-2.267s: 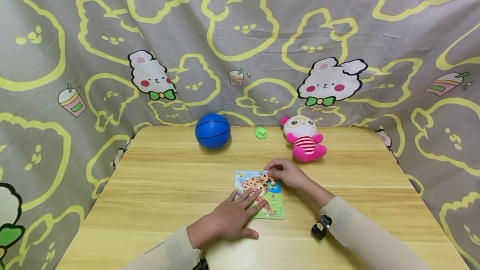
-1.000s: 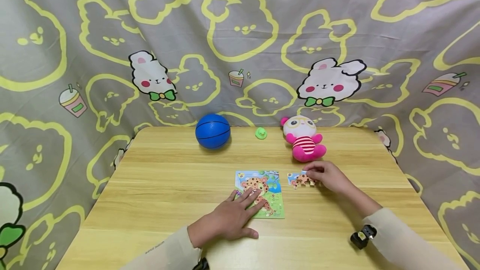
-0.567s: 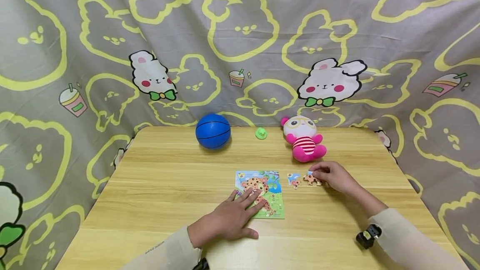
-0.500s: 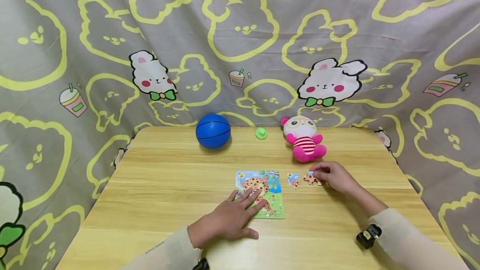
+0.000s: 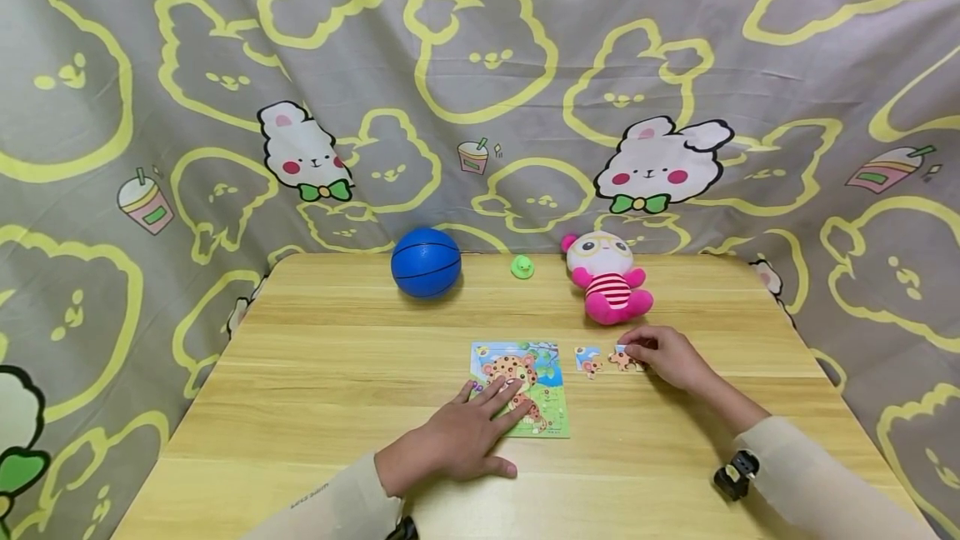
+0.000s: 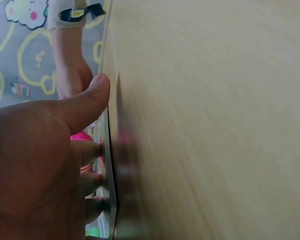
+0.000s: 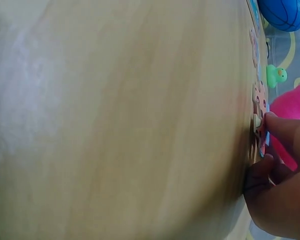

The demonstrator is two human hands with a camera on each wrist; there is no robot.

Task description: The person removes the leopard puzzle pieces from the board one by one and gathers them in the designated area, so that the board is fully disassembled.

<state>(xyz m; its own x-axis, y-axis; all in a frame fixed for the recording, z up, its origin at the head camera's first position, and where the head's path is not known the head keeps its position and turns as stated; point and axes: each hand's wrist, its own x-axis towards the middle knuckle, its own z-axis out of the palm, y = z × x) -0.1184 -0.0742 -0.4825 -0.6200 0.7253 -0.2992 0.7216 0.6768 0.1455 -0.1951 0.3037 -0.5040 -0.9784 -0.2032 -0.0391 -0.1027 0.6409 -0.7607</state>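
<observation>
Right hand (image 5: 669, 359) shifted rightward, seemingly pinching one of two pieces (image 5: 619, 359); left hand (image 5: 467, 436) spread on puzzle (image 5: 547, 390).

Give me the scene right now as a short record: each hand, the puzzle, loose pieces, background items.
Left hand: spread flat on the puzzle board
Right hand: pinches a spotted puzzle piece; whether that is fully clear of the table I cannot tell
Puzzle board: leopard picture, partly covered by the left hand
Loose piece: on the table, between the board and the pinched piece
Back of table, left to right: blue ball, green duck, pink plush toy
</observation>
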